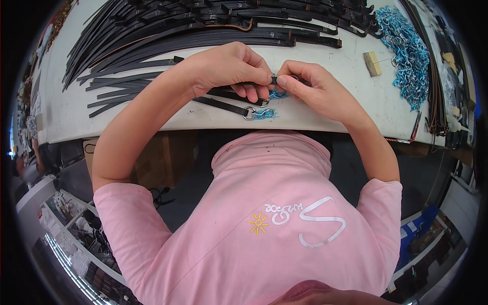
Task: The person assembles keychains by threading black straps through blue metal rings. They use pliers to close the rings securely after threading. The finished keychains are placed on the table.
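Two-handed pinch on a black strap (274,80).
Left hand (235,68) and right hand (314,90), close together, each press thumb and fingers around it.

The left hand (236,67) and right hand (311,89) pinch a black strap (274,80).

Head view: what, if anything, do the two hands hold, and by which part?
The left hand and right hand pinch a narrow black leather-like strap, apparently near its right end; the exact spot is hidden.
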`<move>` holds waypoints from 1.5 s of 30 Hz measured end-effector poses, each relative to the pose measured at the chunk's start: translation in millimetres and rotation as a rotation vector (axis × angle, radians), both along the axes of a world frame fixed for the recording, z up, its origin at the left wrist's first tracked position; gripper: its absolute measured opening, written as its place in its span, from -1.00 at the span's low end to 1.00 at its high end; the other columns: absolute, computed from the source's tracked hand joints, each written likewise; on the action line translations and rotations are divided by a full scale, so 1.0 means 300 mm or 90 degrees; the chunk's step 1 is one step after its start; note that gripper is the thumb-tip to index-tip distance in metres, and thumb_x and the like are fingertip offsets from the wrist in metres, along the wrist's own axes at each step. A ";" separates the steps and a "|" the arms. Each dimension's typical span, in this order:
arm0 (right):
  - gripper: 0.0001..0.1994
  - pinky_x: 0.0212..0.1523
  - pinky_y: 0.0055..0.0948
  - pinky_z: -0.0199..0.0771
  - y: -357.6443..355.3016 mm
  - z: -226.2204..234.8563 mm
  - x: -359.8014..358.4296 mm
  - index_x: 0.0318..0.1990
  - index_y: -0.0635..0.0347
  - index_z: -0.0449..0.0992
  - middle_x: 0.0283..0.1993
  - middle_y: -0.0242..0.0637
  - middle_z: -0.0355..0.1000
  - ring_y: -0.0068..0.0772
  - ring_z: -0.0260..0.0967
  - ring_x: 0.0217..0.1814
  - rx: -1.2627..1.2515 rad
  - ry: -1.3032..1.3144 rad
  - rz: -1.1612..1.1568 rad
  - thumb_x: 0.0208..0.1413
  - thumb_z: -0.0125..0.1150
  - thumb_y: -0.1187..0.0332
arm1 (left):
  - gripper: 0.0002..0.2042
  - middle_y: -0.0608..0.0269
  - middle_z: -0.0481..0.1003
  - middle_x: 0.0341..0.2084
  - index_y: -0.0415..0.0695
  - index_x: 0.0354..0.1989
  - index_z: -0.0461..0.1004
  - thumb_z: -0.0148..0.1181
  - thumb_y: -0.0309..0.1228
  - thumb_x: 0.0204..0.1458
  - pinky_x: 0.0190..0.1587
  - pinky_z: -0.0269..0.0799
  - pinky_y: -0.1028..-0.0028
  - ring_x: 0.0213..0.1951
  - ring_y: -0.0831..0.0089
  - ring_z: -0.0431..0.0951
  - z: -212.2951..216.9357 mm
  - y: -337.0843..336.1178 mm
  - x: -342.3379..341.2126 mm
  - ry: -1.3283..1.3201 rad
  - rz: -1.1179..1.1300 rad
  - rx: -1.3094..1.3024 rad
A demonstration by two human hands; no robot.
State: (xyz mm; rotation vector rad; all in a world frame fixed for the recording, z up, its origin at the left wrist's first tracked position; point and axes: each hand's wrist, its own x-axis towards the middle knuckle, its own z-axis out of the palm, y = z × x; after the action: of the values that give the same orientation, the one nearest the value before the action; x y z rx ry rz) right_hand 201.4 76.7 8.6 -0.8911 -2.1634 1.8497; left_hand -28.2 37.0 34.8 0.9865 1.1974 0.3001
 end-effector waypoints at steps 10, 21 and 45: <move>-0.74 -0.30 -0.52 0.28 0.004 0.012 -0.003 -0.25 0.30 0.52 -0.42 -0.40 0.43 -0.62 0.22 -0.37 0.007 -0.025 0.004 0.33 0.10 0.24 | -0.83 0.25 0.65 -0.42 -0.19 -0.28 0.62 0.25 -0.35 0.10 -0.33 0.47 0.67 -0.43 0.65 0.60 -0.002 -0.006 0.001 -0.006 0.001 0.001; -0.75 -0.32 -0.54 0.25 0.009 0.012 -0.004 -0.26 0.28 0.52 -0.44 -0.45 0.40 -0.65 0.19 -0.38 0.002 -0.027 0.014 0.32 0.12 0.25 | -0.82 0.22 0.65 -0.40 -0.20 -0.28 0.60 0.27 -0.34 0.08 -0.31 0.49 0.67 -0.38 0.61 0.64 -0.003 -0.008 0.009 0.007 -0.007 0.001; -0.75 -0.34 -0.53 0.26 0.015 0.002 -0.002 -0.26 0.28 0.52 -0.43 -0.45 0.41 -0.65 0.22 -0.39 0.005 -0.039 0.031 0.31 0.12 0.24 | -0.80 0.19 0.66 -0.37 -0.19 -0.27 0.61 0.18 -0.30 0.17 -0.25 0.56 0.67 -0.33 0.58 0.67 -0.006 -0.004 0.000 -0.014 -0.022 0.020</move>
State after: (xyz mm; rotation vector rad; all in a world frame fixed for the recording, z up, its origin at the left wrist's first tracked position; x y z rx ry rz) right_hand 200.7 81.3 9.2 -0.9123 -2.2459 1.8587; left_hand -28.1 35.8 32.8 1.0270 1.1569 0.3021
